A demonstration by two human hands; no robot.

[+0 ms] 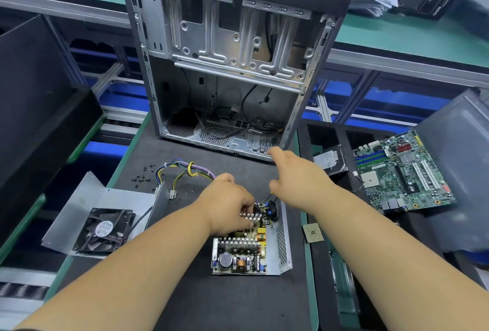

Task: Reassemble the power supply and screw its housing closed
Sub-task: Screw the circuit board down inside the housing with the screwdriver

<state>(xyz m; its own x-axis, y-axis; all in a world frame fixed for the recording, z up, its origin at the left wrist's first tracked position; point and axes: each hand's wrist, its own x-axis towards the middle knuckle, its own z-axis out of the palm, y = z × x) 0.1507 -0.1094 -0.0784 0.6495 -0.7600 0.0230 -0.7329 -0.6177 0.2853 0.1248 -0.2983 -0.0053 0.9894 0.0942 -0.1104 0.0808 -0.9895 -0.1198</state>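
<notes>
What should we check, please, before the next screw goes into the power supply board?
1. Board seated in the housing tray: ok, the power supply board lies inside it.
2. Board steadied: ok, left hand grips the heatsink.
3. Screwdriver held: ok, in right hand.
4. Tip on a screw: cannot tell.
5. Spare screws nearby: ok, loose on the mat.
6. Cover with fan fitted: not ok, lying aside.

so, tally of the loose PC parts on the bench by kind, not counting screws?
Power supply board in its tray: 1
Housing cover with fan: 1
Motherboard: 1
Hard drive: 1
CPU chip: 1
Computer case: 1
Total: 6
</notes>
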